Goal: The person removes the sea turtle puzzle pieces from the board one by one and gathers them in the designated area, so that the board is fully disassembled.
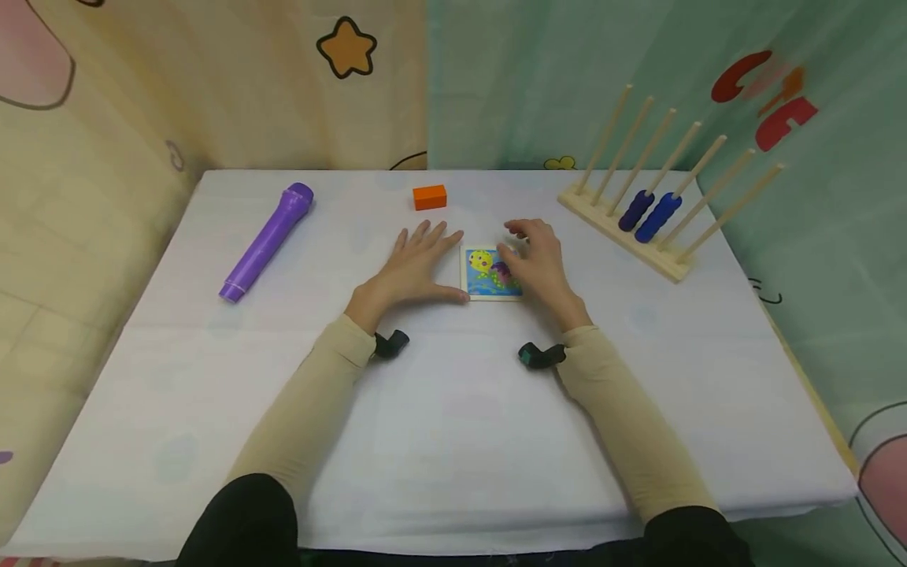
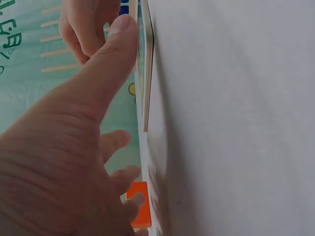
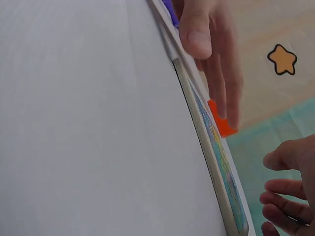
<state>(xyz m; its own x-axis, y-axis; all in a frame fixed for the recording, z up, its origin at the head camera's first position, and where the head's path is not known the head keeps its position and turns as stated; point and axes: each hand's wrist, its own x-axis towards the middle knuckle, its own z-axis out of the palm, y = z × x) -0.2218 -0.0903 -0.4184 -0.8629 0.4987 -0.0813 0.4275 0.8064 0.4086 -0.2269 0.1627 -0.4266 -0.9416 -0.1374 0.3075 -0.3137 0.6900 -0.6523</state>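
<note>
1. Reference is the orange block (image 1: 429, 197); all places below are from it, as the person sees the counter (image 1: 453, 441).
2. Key relation: the picture board (image 1: 484, 276) lies flat on the near side of the block and a little right, between the two hands. From the left hand (image 1: 418, 268) it's to the right; from the right hand (image 1: 542, 264) it's left and below.
3. Axis: board is close to square, so I get no real long axis. Its sides run roughly with the block's long side.
4. Nearer hand: I'd call it the right, since it overlaps the board's right part on head cam. The left has only its thumb at the corner nearest the person.
5. Left: near side of the block, slightly left. Fingers spread wide, thumb well out. Holding nothing; I can't tell if the thumb touches the board.
6. Right: near side, farther right than the board. Fingers loosely bent, thumb apart, nothing gripped. On right wrist cam I see it hanging above the board.
7. Others: purple tube (image 1: 268, 242) left of the block, peg rack (image 1: 601, 216) well right.
</note>
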